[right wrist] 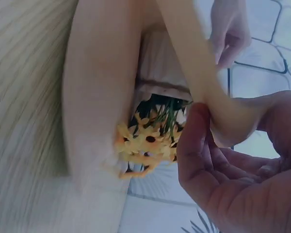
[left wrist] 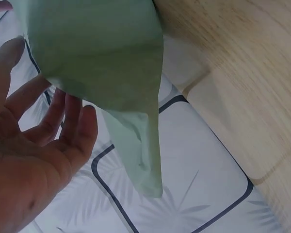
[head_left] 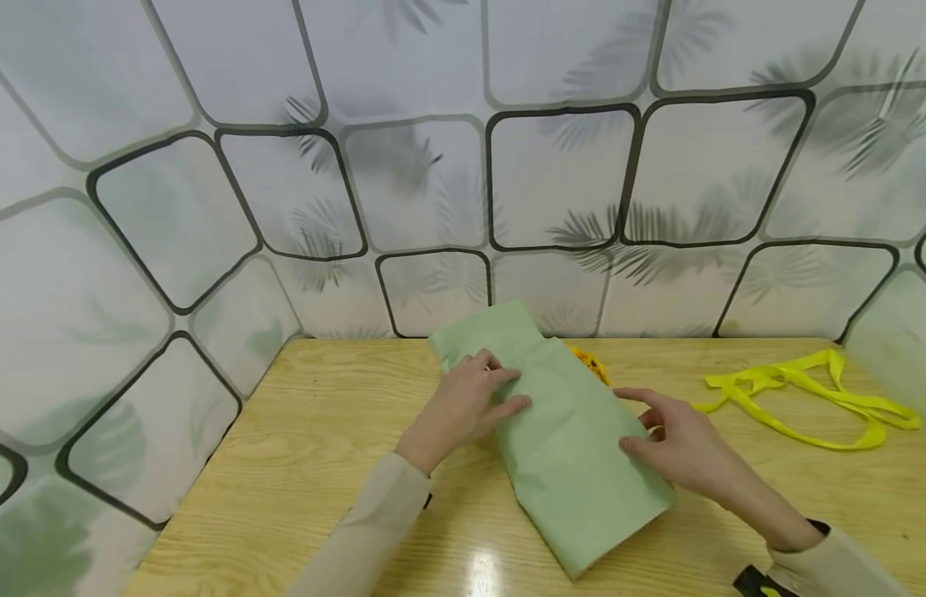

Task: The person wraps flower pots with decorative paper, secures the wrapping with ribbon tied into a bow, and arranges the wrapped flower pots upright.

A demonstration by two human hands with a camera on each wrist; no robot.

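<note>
A sheet of pale green wrapping paper [head_left: 570,448] lies folded over at a slant on the table. My left hand [head_left: 463,406] touches its left side, thumb and index finger spread apart on the paper. In the left wrist view the other fingers [left wrist: 72,116] bend loosely beside the paper's edge. My right hand [right wrist: 233,170] pinches the right edge of the paper between thumb and fingers, lifting it. Under the lifted edge show yellow flowers [right wrist: 150,139] with dark centres and green stems, beside a pale wrapped piece [right wrist: 160,63]. From the head, only a sliver of the flowers appears.
A bright yellow ribbon [head_left: 806,362] lies in loose loops at the right of the wooden table [head_left: 306,448]. Behind the table and along its sides hangs a pale, leaf-patterned backdrop [head_left: 559,182]. A dark strap [head_left: 757,582] sits by the right sleeve.
</note>
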